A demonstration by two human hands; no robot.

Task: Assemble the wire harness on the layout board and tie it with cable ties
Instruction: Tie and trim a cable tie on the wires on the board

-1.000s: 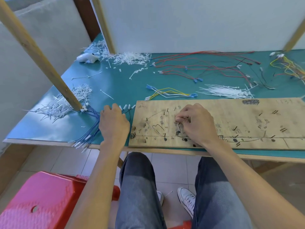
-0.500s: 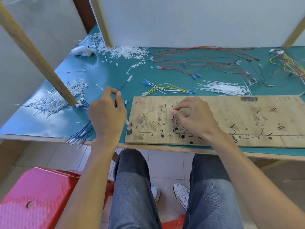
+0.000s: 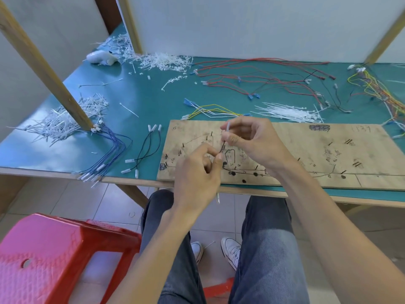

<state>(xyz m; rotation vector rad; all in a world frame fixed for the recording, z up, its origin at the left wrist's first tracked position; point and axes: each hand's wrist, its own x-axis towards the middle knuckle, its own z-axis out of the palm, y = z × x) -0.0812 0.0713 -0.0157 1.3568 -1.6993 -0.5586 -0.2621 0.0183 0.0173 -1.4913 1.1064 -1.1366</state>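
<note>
The wooden layout board lies at the table's front edge, marked with drawn lines and small black pegs. Above its left part, my left hand and my right hand both pinch one thin black wire with white end terminals. One terminal sticks up past my right fingers, and the other hangs below my left hand. A few more black wires lie on the green mat left of the board, beside a bundle of blue wires. Loose white cable ties lie behind the board.
Yellow and white wires lie just behind the board. Red and black wires spread across the back, multicoloured ones at far right. Cut tie scraps surround a slanted wooden post. A red stool stands at lower left.
My left hand lifted a black wire off the mat and carried it right to the board. My right hand rose from the board and took hold of the same wire.
</note>
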